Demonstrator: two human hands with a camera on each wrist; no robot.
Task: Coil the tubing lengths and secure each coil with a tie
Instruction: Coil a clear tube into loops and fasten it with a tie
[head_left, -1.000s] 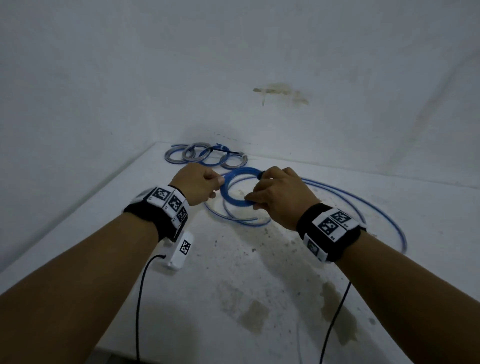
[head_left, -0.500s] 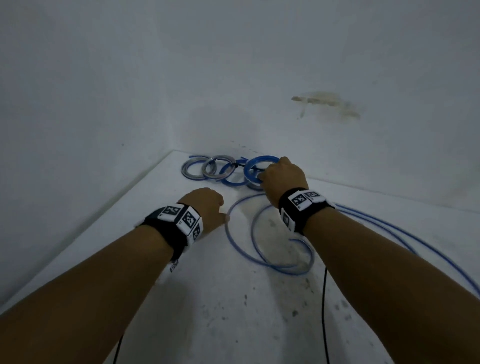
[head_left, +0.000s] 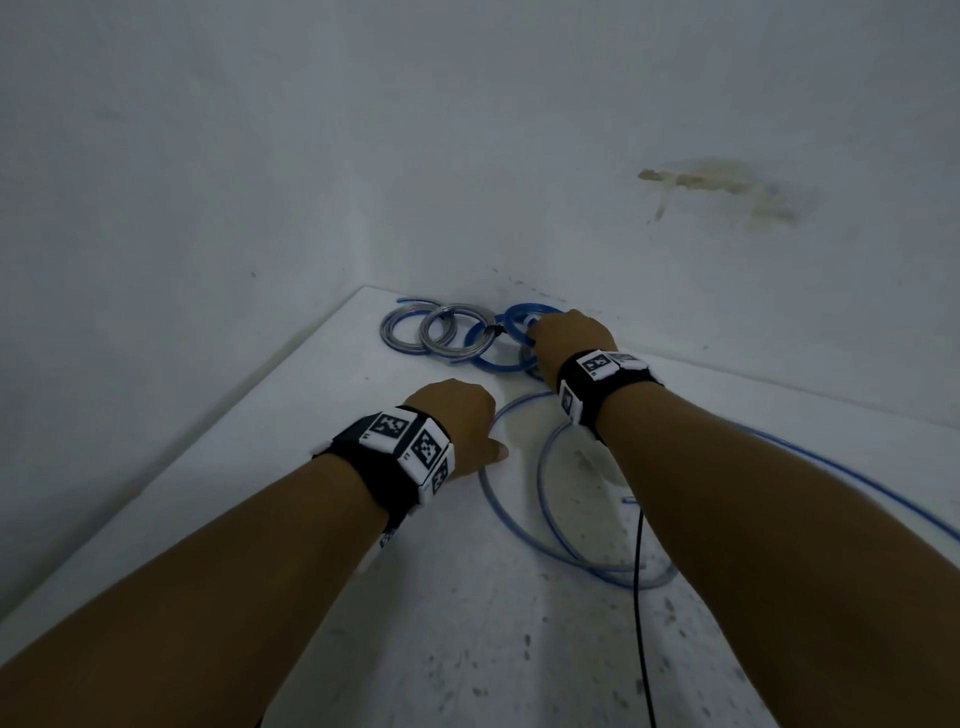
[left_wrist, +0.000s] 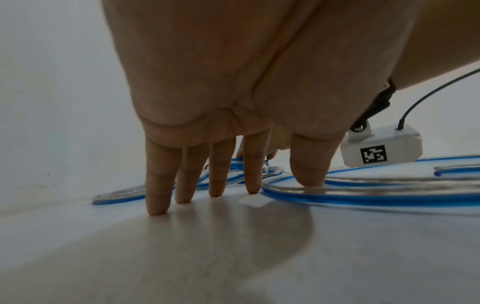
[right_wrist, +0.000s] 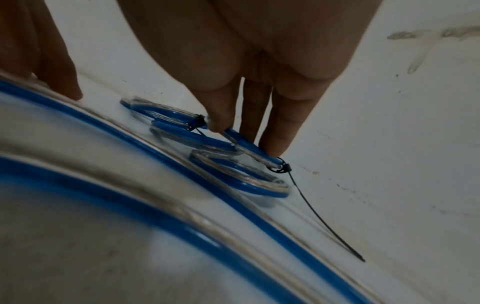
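Note:
A small tied blue coil (head_left: 519, 318) (right_wrist: 235, 137) is at the far corner. My right hand (head_left: 535, 335) (right_wrist: 244, 137) pinches it between thumb and fingers, low over the other coils. A black tie (right_wrist: 281, 167) cinches this coil, and its long tail trails over the table. Finished coils (head_left: 441, 332) lie in a row to its left; another coil (right_wrist: 246, 182) lies under it. My left hand (head_left: 483, 441) (left_wrist: 233, 197) holds nothing, its straight fingertips (left_wrist: 157, 207) resting on the white table (head_left: 260, 467). Its thumb touches the loose blue tubing (head_left: 519, 530) (left_wrist: 363, 197) (right_wrist: 130, 185), which loops across the table.
White walls close in at the back and left and meet in the corner behind the coils. A thin black wrist cable (head_left: 641, 597) hangs under my right forearm. A white tagged sensor box (left_wrist: 376, 148) hangs near the loose tubing. The near table surface is stained.
My right hand carried the tied coil from between both hands to the pile in the back corner. My left hand let go of it and dropped flat beside the loose tubing.

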